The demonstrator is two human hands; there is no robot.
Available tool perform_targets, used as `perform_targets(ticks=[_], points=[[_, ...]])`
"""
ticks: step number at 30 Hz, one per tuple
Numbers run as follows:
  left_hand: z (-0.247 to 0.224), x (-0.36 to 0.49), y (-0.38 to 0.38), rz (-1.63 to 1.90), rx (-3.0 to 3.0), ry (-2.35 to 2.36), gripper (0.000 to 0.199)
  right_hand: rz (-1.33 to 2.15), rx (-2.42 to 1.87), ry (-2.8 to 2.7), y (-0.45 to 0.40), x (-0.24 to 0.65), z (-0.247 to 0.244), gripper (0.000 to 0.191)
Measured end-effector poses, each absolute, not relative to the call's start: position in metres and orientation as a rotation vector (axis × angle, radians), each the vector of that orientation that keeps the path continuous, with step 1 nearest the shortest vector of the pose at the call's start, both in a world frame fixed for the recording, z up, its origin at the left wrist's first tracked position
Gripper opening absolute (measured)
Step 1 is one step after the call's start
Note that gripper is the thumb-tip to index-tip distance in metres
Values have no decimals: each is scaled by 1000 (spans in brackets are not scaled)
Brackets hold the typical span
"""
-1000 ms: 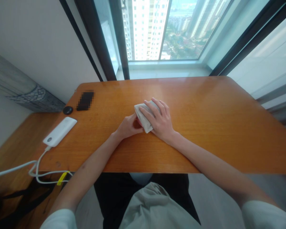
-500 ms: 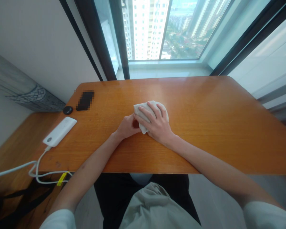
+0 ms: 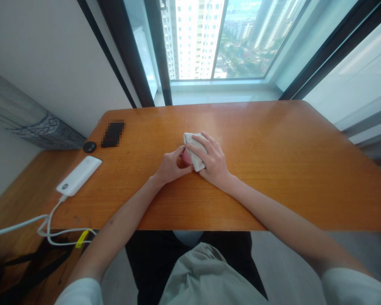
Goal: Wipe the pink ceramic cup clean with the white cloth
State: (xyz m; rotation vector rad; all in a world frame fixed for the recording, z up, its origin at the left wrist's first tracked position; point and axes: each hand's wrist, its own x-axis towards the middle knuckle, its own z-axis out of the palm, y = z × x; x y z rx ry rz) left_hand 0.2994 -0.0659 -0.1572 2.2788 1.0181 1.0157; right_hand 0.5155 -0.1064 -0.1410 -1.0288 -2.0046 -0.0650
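A folded white cloth lies under the fingers of my right hand, which curl over it from the right. Between the cloth and my left hand a small patch of a pink, smooth-looking thing shows. Most of it is covered, so its kind cannot be made out. My left thumb and fingers curve around it from the left, their tips near the cloth's edge. Both hands are low over the middle of the wooden desk.
To the left lie a white power bank with a white cable, a small round black object and a blurred-out dark rectangle. A window stands beyond the far edge. My lap is below the near edge.
My right hand has shifted and turned slightly with the cloth, which now looks narrower. More of the pink thing shows between the hands. My left hand has barely moved.
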Motion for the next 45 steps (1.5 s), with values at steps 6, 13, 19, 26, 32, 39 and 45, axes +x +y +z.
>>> perform_targets(ticks=[6,13,19,26,32,39,45], points=[[-152,302,-68,1026,2285,1000,56,6,-1012,-1931,-103,517,-140,56],[-150,303,-69,1036,2279,1011,60,103,-1022,-1871,-101,519,-139,50],[-151,302,-69,1024,2281,1031,63,153,-1017,-1837,-102,518,-137,49],[-151,302,-69,998,2263,1037,67,186,-1015,-1816,-100,518,-136,55],[-151,303,-69,1006,2271,1032,65,215,-1025,-1805,-99,520,-136,61],[-149,302,-69,1002,2269,1019,65,216,-1034,-1803,-99,520,-137,64],[-148,302,-70,995,2264,1015,65,222,-1023,-1799,-99,521,-137,65]])
